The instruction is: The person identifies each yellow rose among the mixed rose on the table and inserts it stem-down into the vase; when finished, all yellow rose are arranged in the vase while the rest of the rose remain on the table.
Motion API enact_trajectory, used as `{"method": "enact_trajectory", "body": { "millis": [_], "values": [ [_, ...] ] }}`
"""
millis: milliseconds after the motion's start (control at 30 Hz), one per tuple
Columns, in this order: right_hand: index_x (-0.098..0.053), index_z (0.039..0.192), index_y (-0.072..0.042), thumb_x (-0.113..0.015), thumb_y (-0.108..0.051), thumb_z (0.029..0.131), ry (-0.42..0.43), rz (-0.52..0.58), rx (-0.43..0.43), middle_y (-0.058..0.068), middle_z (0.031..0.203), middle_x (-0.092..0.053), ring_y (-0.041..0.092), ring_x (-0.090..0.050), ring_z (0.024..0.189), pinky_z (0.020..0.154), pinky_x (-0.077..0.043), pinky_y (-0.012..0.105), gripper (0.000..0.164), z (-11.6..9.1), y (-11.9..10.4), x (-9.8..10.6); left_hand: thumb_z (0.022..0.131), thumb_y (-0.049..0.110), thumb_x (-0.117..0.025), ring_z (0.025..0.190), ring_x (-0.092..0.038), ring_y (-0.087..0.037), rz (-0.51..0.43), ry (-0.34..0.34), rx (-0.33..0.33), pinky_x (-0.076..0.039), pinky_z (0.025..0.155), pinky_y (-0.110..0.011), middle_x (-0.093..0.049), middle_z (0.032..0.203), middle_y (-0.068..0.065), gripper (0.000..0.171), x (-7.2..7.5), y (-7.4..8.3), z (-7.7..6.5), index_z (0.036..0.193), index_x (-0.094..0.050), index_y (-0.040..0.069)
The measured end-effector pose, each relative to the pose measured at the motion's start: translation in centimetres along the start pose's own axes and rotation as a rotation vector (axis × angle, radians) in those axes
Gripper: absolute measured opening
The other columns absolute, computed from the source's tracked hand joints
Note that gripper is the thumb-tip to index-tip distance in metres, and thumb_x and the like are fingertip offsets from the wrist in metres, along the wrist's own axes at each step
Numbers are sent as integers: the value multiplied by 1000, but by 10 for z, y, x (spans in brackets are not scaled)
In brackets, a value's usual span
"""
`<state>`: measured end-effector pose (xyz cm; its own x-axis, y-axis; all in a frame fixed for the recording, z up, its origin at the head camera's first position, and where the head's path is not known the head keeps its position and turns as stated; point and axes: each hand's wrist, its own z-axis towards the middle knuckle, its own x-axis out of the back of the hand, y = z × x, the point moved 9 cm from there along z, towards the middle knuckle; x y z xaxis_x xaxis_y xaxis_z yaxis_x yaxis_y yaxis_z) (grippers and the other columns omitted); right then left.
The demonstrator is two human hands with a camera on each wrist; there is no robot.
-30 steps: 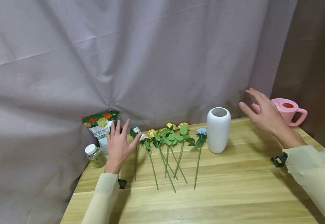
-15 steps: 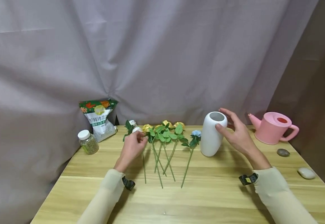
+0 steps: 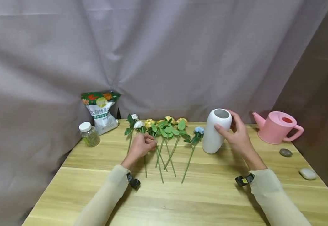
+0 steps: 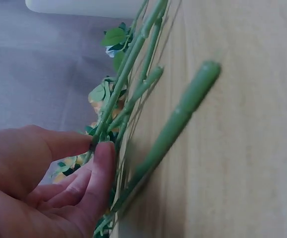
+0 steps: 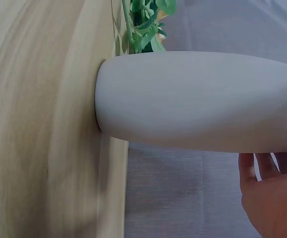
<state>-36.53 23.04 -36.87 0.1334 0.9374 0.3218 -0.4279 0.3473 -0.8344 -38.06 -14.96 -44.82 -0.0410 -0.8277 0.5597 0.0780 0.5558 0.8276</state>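
Note:
My left hand (image 3: 142,145) pinches the green stem (image 4: 129,64) of a rose between thumb and fingertips, low over the wood table. Close by those fingers lies a yellow rose (image 3: 149,123). More yellow roses (image 3: 182,121) lie to the right with crossed stems, and a white rose (image 3: 138,125) is just left. My right hand (image 3: 238,136) grips the tall white vase (image 3: 213,135) near its top, thumb in front and fingers behind. The vase leans slightly, its base at the table in the right wrist view. A blue rose (image 3: 199,130) lies beside it.
A pink watering can (image 3: 276,128) stands at the back right, with a dark stone (image 3: 286,153) and a pale stone (image 3: 308,174) in front. At the left are a fertilizer bag (image 3: 101,114) and a white-lidded jar (image 3: 90,136). A grey curtain (image 3: 180,56) hangs behind.
My left hand has come down from beside the bag to the roses, shifted right and pinched a stem. My right hand has moved left from the watering can and taken hold of the vase.

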Motion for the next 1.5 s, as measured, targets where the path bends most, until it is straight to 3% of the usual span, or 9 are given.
{"method": "enact_trajectory", "body": {
  "millis": [167,467,667,833,967,1100,1233,1500],
  "values": [
    [-42,149,-10,-72,-17,93,-17,43,31,13,136,-54,6,-57,112,92,-46,14,64,-1,-20,-6,90,15,-76,69,-75,-21,-125,20,39,-63,64,-30,-78,88,-11,23,4,-5,-2,107,-70,1],
    [-37,152,-23,-73,-20,93,-4,23,25,6,141,-53,9,-55,117,93,-46,15,69,3,18,-4,90,17,-76,77,-76,-30,-219,-16,56,-64,72,-37,-77,96,-18,31,5,1,1,115,-68,0],
    [-36,153,-21,-73,-18,93,-13,35,28,7,141,-53,8,-54,117,93,-45,14,70,1,19,-4,92,18,-75,82,-76,-36,-273,-29,24,-63,79,-43,-75,102,-25,33,3,12,-2,120,-67,1],
    [-37,152,-22,-73,-18,93,-10,35,28,5,140,-53,9,-54,116,92,-45,13,69,-1,19,-4,93,15,-73,89,-75,-39,-401,-53,5,-59,88,-51,-74,105,-25,35,-1,20,-6,124,-65,2],
    [-38,152,-23,-73,-17,93,-4,50,41,4,139,-53,10,-55,116,92,-45,12,69,0,18,-6,93,14,-73,97,-73,-42,-491,-59,14,-58,92,-50,-74,108,-26,35,1,24,-7,126,-65,6],
    [-39,152,-22,-73,-16,92,1,74,42,4,138,-53,11,-56,115,91,-47,14,69,0,18,-8,93,15,-73,98,-74,-37,-541,-51,2,-61,88,-42,-74,107,-23,37,2,28,-8,127,-64,6],
    [-39,152,-22,-74,-16,92,3,82,37,5,138,-54,11,-56,115,92,-46,14,69,0,18,-10,94,16,-72,98,-75,-34,-562,-23,-61,-62,85,-36,-76,106,-20,39,7,42,-9,130,-62,4],
    [-40,151,-20,-73,-12,92,22,104,63,7,139,-53,10,-55,116,94,-45,13,68,0,17,-9,93,12,-72,102,-74,-35,-638,24,-238,-62,86,-37,-74,113,-20,35,12,96,-9,126,-64,4]
  ]
}}
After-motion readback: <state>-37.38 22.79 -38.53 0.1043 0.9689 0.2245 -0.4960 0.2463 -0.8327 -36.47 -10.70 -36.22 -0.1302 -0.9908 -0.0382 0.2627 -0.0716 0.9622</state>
